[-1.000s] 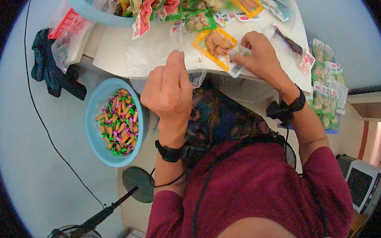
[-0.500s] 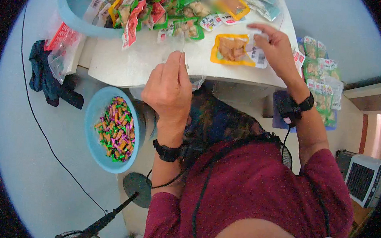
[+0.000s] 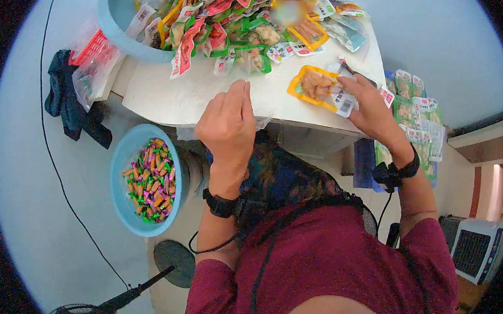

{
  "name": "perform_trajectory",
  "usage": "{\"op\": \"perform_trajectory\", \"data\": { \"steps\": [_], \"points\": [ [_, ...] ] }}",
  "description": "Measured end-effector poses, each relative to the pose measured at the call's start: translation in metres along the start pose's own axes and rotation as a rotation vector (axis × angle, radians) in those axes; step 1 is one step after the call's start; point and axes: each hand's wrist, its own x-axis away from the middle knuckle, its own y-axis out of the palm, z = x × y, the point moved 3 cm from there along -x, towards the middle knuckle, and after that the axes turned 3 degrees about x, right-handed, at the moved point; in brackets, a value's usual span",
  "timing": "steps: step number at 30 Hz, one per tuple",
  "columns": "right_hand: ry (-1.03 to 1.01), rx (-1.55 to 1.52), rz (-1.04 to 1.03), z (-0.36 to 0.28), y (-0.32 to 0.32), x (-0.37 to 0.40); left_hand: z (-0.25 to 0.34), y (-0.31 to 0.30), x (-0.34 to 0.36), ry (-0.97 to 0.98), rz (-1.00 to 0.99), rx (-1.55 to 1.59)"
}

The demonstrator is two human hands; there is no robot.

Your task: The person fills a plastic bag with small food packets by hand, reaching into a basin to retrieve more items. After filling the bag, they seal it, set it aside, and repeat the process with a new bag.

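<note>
Two bare hands at the front edge of this white counter (image 3: 160, 98), lol, and packets everywhere. Left hand (image 3: 228, 116) has a tight grip, thumb pinched to fingers on a clear plastic bag (image 3: 185, 133) that droops over the front edge. Right hand (image 3: 372, 106) has its grip curled around the white end of a yellow-edged packet (image 3: 313, 85), over by the front right corner; can't tell how firmly. Big pile of packets (image 3: 218, 27) toward the back left, half in a blue basin (image 3: 112, 16). More green packets (image 3: 415, 117) sit past the right edge.
</note>
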Motion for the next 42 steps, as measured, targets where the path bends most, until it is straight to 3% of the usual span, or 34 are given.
{"op": "perform_trajectory", "data": {
  "steps": [1, 4, 8, 11, 15, 18, 24, 29, 35, 42],
  "points": [
    [0.054, 0.049, 0.037, -0.001, 0.001, 0.001, 0.001, 0.000, -0.001, 0.010, 0.006, 0.004],
    [-0.246, 0.383, 0.396, -0.009, -0.001, 0.000, 0.005, -0.001, -0.004, 0.032, -0.015, 0.003],
    [-0.131, -0.005, 0.512, -0.002, -0.009, 0.001, 0.010, -0.002, -0.005, 0.049, -0.040, -0.020],
    [0.379, -0.846, 0.261, 0.009, -0.011, -0.005, 0.010, 0.003, -0.004, 0.047, -0.038, -0.015],
    [0.476, -1.338, 0.214, 0.001, -0.001, -0.004, 0.013, 0.009, -0.002, 0.014, -0.036, 0.007],
    [0.518, -1.496, 0.100, -0.003, 0.009, -0.002, 0.010, 0.018, -0.001, 0.004, 0.012, 0.029],
    [0.401, -1.683, -0.005, -0.014, 0.014, -0.005, 0.012, 0.024, -0.004, -0.026, -0.016, 0.032],
    [0.410, -1.644, -0.123, -0.011, 0.032, -0.009, 0.015, 0.036, -0.003, -0.025, -0.013, 0.067],
    [0.366, -1.714, -0.237, -0.044, 0.052, -0.026, 0.028, 0.034, -0.006, -0.043, -0.203, 0.057],
    [0.330, -1.616, -0.459, -0.059, 0.086, -0.058, 0.028, 0.038, -0.003, -0.018, -0.250, 0.109]
  ]
}}
